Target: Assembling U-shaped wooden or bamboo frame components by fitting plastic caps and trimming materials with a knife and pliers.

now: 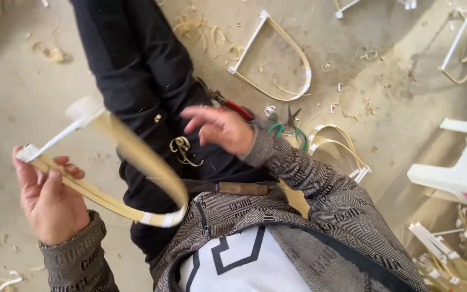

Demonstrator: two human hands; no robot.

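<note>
1. The concrete floor (22, 97) lay littered with shavings, and a finished bent frame (277, 59) rested on it beyond the person's knees.
2. The bamboo loop (136, 178) hung above the lap, its long axis running from the lower right up to the left, taped open ends pointing up-left and bend near the waist.
3. The left hand (49, 200) held the loop's lower strip near the ends, fingers closed on it.
4. The right hand (220, 127) hovered empty, fingers loosely apart, over the thigh.
5. Red-handled pliers (233, 107) and green-handled pliers (287, 127) lay just beyond it; seemingly shaping was done and a tool came next.
</note>
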